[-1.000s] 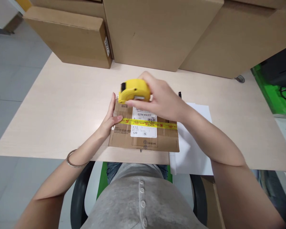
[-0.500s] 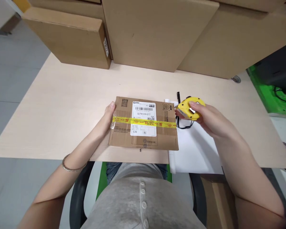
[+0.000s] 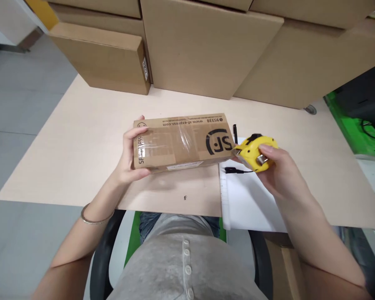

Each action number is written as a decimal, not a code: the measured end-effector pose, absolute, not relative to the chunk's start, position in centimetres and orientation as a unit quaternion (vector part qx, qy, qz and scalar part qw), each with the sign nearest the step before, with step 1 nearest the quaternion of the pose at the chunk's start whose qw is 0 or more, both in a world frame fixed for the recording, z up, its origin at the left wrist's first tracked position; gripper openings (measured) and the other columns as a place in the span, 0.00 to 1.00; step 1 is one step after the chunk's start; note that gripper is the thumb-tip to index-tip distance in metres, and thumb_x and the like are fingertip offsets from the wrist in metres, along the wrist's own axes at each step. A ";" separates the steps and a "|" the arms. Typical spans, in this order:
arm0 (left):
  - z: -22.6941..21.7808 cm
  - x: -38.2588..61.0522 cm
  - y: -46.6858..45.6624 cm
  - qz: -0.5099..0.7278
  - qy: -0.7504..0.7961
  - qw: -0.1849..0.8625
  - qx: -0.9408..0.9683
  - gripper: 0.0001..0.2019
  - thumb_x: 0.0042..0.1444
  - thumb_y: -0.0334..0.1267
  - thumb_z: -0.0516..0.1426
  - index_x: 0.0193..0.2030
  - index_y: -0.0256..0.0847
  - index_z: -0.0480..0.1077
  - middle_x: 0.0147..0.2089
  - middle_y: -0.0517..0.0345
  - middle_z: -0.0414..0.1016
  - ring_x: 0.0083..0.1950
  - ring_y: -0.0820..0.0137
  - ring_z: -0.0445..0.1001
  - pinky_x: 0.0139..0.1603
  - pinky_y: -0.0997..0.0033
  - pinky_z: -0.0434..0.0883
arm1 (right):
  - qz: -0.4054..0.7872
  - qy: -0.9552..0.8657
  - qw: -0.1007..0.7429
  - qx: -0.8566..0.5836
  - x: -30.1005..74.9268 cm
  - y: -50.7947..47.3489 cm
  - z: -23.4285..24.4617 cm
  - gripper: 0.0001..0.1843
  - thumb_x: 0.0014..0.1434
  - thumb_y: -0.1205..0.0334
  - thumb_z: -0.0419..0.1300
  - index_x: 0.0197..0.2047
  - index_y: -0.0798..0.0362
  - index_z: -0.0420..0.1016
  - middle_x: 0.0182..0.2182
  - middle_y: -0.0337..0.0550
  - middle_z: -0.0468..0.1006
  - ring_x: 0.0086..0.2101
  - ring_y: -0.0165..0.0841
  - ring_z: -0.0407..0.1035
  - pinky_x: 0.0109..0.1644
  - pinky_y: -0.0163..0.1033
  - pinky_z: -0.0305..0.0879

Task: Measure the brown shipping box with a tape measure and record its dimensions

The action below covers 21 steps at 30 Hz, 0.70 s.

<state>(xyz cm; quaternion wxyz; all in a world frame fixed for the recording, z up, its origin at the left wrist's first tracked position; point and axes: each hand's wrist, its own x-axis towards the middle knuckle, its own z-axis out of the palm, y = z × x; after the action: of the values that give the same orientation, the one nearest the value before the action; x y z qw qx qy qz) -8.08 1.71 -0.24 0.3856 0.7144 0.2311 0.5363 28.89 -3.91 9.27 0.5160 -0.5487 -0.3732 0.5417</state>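
Since half a second ago, we have tipped the carton (image 3: 158, 143) so that its printed side faces up, and its white label (image 3: 185, 166) now shows only as a sliver along the near side. The carton is oblong brown cardboard, with glossy, wrinkled clear tape across it and bold black lettering. We have it over the smooth, pale table (image 3: 93, 125), directly before us.

Our left hand (image 3: 126, 156) grips its left end, one digit flat on top, another along the near edge; a thin metal bangle (image 3: 95, 223) rings that forearm. Our right hand (image 3: 279, 173) is closed around the rounded yellow tape measure (image 3: 251, 152), thumb on top beside a shiny metal clip. The tape measure's nose is at the carton's right end; we cannot tell whether they touch. A black strap (image 3: 234, 170) hangs over flat white paper (image 3: 246, 204).
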 end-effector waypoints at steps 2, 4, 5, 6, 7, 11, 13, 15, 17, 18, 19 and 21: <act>-0.7 -7.7 1.7 0.526 0.241 0.356 0.733 0.53 0.44 0.66 0.73 0.75 0.54 0.62 0.80 0.44 0.57 0.85 0.33 0.44 0.82 0.23 0.47 | 0.522 -0.409 0.493 -0.563 29.7 -4.5 9.2 0.12 0.55 0.49 0.71 0.38 0.46 0.83 0.39 0.44 0.89 0.44 0.45 0.85 0.46 0.48 0.83; -1.0 -7.4 1.7 0.514 0.246 0.349 0.744 0.57 0.45 0.66 0.73 0.79 0.57 0.56 0.81 0.43 0.56 0.84 0.33 0.50 0.81 0.23 0.51 | 0.455 -0.471 0.498 -0.568 30.2 -4.6 10.1 0.12 0.58 0.48 0.72 0.38 0.46 0.78 0.38 0.43 0.88 0.37 0.41 0.83 0.32 0.42 0.77; -1.0 -7.3 1.7 0.510 0.249 0.353 0.744 0.60 0.44 0.67 0.73 0.80 0.58 0.52 0.81 0.44 0.56 0.83 0.33 0.53 0.80 0.24 0.53 | 0.413 -0.513 0.500 -0.562 30.1 -4.3 10.8 0.14 0.60 0.48 0.72 0.38 0.45 0.75 0.37 0.42 0.87 0.32 0.37 0.81 0.26 0.39 0.71; -1.0 -7.2 1.8 0.508 0.253 0.360 0.741 0.62 0.43 0.68 0.73 0.81 0.60 0.49 0.82 0.44 0.55 0.83 0.34 0.54 0.80 0.25 0.55 | 0.376 -0.562 0.493 -0.548 29.6 -3.8 11.7 0.16 0.61 0.46 0.72 0.38 0.44 0.73 0.36 0.40 0.86 0.28 0.34 0.77 0.23 0.38 0.65; -1.0 -7.1 1.8 0.506 0.257 0.369 0.736 0.63 0.43 0.68 0.73 0.82 0.61 0.47 0.82 0.45 0.55 0.83 0.35 0.54 0.80 0.26 0.56 | 0.347 -0.615 0.473 -0.527 28.8 -3.1 12.6 0.17 0.62 0.45 0.72 0.39 0.44 0.70 0.35 0.38 0.84 0.25 0.32 0.73 0.22 0.37 0.62; -0.7 -6.9 1.7 0.495 0.245 0.386 0.739 0.62 0.49 0.68 0.70 0.84 0.57 0.43 0.84 0.46 0.51 0.84 0.38 0.53 0.83 0.32 0.55 | 0.295 -0.807 0.340 -0.381 22.2 0.8 15.3 0.19 0.66 0.44 0.67 0.41 0.46 0.65 0.35 0.35 0.77 0.32 0.32 0.72 0.36 0.40 0.68; -0.8 -6.9 1.7 0.493 0.219 0.362 0.760 0.55 0.55 0.64 0.68 0.83 0.52 0.49 0.81 0.45 0.58 0.81 0.41 0.59 0.82 0.36 0.59 | 0.295 -0.864 0.280 -0.296 18.3 2.4 15.8 0.19 0.69 0.46 0.65 0.43 0.47 0.61 0.36 0.36 0.75 0.35 0.33 0.71 0.40 0.40 0.68; -1.0 -6.8 1.8 0.502 0.188 0.325 0.779 0.47 0.59 0.60 0.67 0.80 0.49 0.56 0.77 0.47 0.65 0.78 0.44 0.66 0.79 0.42 0.65 | 0.275 -0.891 0.223 -0.285 15.1 3.5 15.9 0.18 0.70 0.48 0.63 0.43 0.47 0.59 0.39 0.38 0.75 0.37 0.34 0.71 0.43 0.40 0.66; -1.4 -6.5 1.9 0.523 0.182 0.299 0.777 0.45 0.60 0.60 0.66 0.79 0.49 0.57 0.78 0.48 0.64 0.78 0.45 0.65 0.79 0.44 0.66 | 0.254 -0.902 0.183 -0.298 13.3 3.9 15.6 0.16 0.71 0.51 0.63 0.43 0.47 0.59 0.42 0.40 0.75 0.40 0.35 0.72 0.44 0.40 0.66; -1.7 -6.4 1.9 0.537 0.189 0.293 0.768 0.47 0.59 0.62 0.66 0.80 0.49 0.56 0.79 0.48 0.60 0.79 0.44 0.63 0.80 0.43 0.64 | 0.245 -0.904 0.176 -0.303 12.9 3.9 15.5 0.15 0.71 0.53 0.63 0.43 0.47 0.59 0.42 0.40 0.75 0.41 0.36 0.73 0.45 0.40 0.66; -2.1 -6.2 2.0 0.551 0.201 0.292 0.756 0.49 0.58 0.64 0.66 0.80 0.49 0.54 0.81 0.48 0.57 0.80 0.43 0.61 0.80 0.42 0.63 | 0.239 -0.905 0.178 -0.304 12.8 3.9 15.4 0.14 0.70 0.56 0.63 0.44 0.47 0.59 0.43 0.40 0.75 0.43 0.37 0.73 0.46 0.41 0.66; -2.8 -5.9 2.0 0.566 0.219 0.300 0.736 0.54 0.55 0.68 0.66 0.81 0.55 0.49 0.82 0.49 0.54 0.81 0.40 0.59 0.79 0.37 0.63 | 0.233 -0.904 0.196 -0.300 13.4 3.8 15.1 0.13 0.68 0.59 0.64 0.43 0.47 0.60 0.43 0.40 0.76 0.44 0.38 0.73 0.48 0.41 0.67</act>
<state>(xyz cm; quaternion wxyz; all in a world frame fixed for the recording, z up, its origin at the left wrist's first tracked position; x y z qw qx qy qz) -5.89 2.03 -2.83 0.3002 0.7356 0.2192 0.5663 13.40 3.77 15.10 0.1957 -0.3004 -0.9040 0.2329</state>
